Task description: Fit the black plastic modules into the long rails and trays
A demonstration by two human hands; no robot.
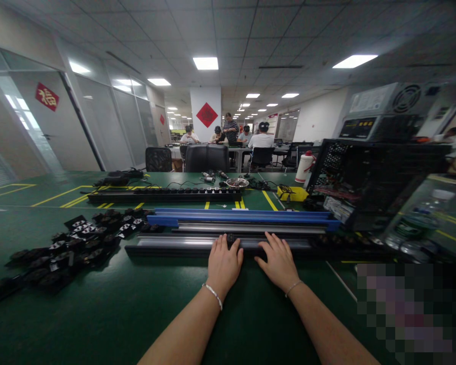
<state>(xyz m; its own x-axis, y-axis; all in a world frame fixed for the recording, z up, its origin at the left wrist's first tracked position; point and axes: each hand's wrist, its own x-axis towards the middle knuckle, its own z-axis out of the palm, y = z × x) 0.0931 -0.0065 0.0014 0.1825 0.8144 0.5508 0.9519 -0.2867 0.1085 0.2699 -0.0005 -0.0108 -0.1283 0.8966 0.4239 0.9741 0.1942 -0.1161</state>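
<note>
On the green surface (155, 314), the left hand (225, 263) reaches over a long black-and-silver rail (175, 243), its fingers at a small black part (231, 238) in the channel, though whether they pinch it I cannot tell, while the right hand (279, 260) lies just beside it over the same rail, fingers spread apart. Near the rail's left end sprawls a heap of black parts (81, 246), and close behind the rail runs a blue strip (231, 218). Farther back lie a second rail (167, 197), a metal dish (237, 183) and a yellow box (293, 193).
</note>
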